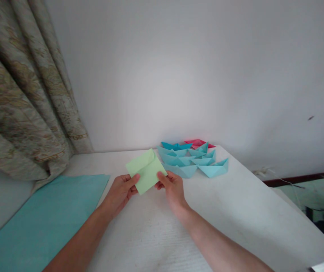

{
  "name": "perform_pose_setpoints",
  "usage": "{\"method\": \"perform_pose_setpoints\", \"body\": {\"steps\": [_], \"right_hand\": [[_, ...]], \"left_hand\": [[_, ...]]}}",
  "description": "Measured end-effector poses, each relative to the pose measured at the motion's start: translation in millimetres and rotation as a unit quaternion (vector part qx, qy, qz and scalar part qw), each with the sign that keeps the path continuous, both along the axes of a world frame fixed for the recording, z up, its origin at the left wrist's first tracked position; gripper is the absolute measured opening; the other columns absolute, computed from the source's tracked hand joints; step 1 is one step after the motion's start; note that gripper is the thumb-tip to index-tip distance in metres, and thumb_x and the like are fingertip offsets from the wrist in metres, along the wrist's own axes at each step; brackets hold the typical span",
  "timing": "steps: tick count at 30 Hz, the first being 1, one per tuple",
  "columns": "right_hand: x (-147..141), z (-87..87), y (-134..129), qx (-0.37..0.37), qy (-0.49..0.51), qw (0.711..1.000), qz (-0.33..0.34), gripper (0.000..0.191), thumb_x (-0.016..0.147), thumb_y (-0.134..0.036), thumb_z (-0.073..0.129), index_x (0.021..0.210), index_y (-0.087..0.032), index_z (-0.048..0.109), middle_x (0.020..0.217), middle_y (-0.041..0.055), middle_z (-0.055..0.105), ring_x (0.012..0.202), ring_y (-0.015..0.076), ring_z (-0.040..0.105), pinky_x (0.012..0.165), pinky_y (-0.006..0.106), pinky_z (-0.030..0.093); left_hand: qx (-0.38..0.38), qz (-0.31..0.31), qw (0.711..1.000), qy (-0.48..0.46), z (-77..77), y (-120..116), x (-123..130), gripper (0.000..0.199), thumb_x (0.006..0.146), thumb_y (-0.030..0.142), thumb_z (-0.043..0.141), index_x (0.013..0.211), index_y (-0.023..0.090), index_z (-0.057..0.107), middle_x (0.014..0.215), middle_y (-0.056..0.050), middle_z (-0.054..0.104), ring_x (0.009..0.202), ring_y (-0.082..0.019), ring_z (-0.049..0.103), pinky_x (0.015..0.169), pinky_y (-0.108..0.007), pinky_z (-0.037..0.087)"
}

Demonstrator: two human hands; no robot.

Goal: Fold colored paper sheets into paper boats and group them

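Note:
A folded light green paper [147,172], roughly square with a crease and flap across its upper part, is held up above the white table [162,234]. My left hand [122,192] pinches its lower left edge, thumb on the front. At the right corner, my right hand [173,187] grips the paper the same way, with its fingers behind. Just beyond my right hand stand several light blue folded paper boats [213,170], with a darker blue boat [176,146] and a pink one [197,142] at the back.
Large teal sheets [51,211] lie on the table's left side, below a patterned curtain [28,87]. A white wall [196,68] rises behind the table. The table's right edge slants toward the lower right, where a small white object [323,267] lies.

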State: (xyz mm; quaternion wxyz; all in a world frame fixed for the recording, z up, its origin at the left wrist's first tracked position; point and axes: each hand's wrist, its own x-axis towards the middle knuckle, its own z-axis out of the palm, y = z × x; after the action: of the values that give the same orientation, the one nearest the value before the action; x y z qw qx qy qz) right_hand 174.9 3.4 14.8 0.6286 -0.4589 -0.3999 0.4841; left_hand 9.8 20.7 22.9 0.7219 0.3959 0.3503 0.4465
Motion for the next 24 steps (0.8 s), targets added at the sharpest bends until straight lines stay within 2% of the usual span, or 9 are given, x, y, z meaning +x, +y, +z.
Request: {"method": "perform_pose_setpoints", "body": {"steps": [4,7,10,13,15,17,20,24], "right_hand": [[0,0.9,-1,0.003,-0.022,1.000,0.016,0.027,0.068,-0.038,0.068,0.058,-0.014,0.062,0.045,0.0003,0.055,0.042,0.0111,0.047,0.044,0.025,0.036],[0,0.5,-1,-0.004,-0.025,0.999,0.027,0.025,0.067,-0.037,0.068,0.059,-0.014,0.063,0.047,0.0005,0.057,0.044,0.0113,0.048,0.046,0.024,0.037],[1,-1.3,1,-0.015,-0.010,1.000,0.013,0.023,0.065,-0.037,0.070,0.069,-0.015,0.067,0.052,0.0003,0.060,0.046,0.0120,0.050,0.046,0.024,0.039],[2,-4.1,4,-0.015,0.020,1.000,0.004,0.029,0.062,-0.035,0.072,0.085,-0.017,0.070,0.066,0.0023,0.067,0.052,0.0142,0.055,0.049,0.025,0.042],[2,-6.0,5,-0.018,0.031,0.999,0.014,0.027,0.061,-0.034,0.072,0.082,-0.017,0.071,0.071,0.0037,0.069,0.057,0.0161,0.058,0.053,0.027,0.044],[2,-7.7,6,-0.035,0.026,0.999,0.025,0.022,0.059,-0.034,0.071,0.072,-0.017,0.070,0.066,0.0036,0.069,0.055,0.0167,0.058,0.053,0.027,0.043],[3,-10.2,4,-0.065,-0.010,0.996,0.053,0.018,0.059,-0.031,0.070,0.068,-0.015,0.069,0.062,0.0030,0.067,0.052,0.0159,0.056,0.051,0.026,0.041],[1,-11.8,2,-0.064,-0.099,0.990,0.083,0.019,0.067,-0.032,0.064,0.068,-0.013,0.068,0.062,0.0038,0.065,0.053,0.0153,0.056,0.050,0.025,0.039]], "left_hand": [[-0.014,0.088,0.996,-0.029,0.7,4,1,0.023,0.079,0.023,0.067,0.095,0.006,0.068,0.093,-0.016,0.073,0.084,-0.023,0.070,0.077,-0.032,0.058],[-0.025,0.106,0.994,-0.025,0.9,4,1,0.022,0.078,0.017,0.067,0.097,0.007,0.067,0.096,-0.015,0.073,0.081,-0.023,0.071,0.074,-0.033,0.059],[-0.031,0.082,0.996,-0.015,0.9,3,0,0.020,0.076,0.015,0.067,0.094,0.006,0.068,0.096,-0.015,0.073,0.080,-0.024,0.071,0.075,-0.034,0.059],[-0.040,0.017,0.999,0.015,0.6,0,-1,0.020,0.073,0.016,0.070,0.090,0.005,0.069,0.092,-0.016,0.073,0.080,-0.025,0.071,0.076,-0.034,0.058],[-0.045,-0.037,0.998,0.037,0.5,-1,-2,0.024,0.072,0.018,0.072,0.091,0.004,0.070,0.093,-0.017,0.073,0.080,-0.026,0.070,0.076,-0.034,0.057],[-0.043,-0.067,0.996,0.051,0.7,0,-4,0.030,0.071,0.022,0.072,0.096,0.006,0.070,0.095,-0.016,0.073,0.081,-0.025,0.070,0.075,-0.034,0.056],[-0.027,-0.065,0.994,0.082,1.4,2,-6,0.036,0.071,0.028,0.072,0.101,0.009,0.069,0.094,-0.012,0.074,0.074,-0.020,0.069,0.070,-0.029,0.054],[-0.003,-0.087,0.986,0.145,0.9,2,-9,0.034,0.071,0.033,0.071,0.096,0.010,0.072,0.078,-0.008,0.074,0.062,-0.017,0.066,0.058,-0.024,0.049]]}}
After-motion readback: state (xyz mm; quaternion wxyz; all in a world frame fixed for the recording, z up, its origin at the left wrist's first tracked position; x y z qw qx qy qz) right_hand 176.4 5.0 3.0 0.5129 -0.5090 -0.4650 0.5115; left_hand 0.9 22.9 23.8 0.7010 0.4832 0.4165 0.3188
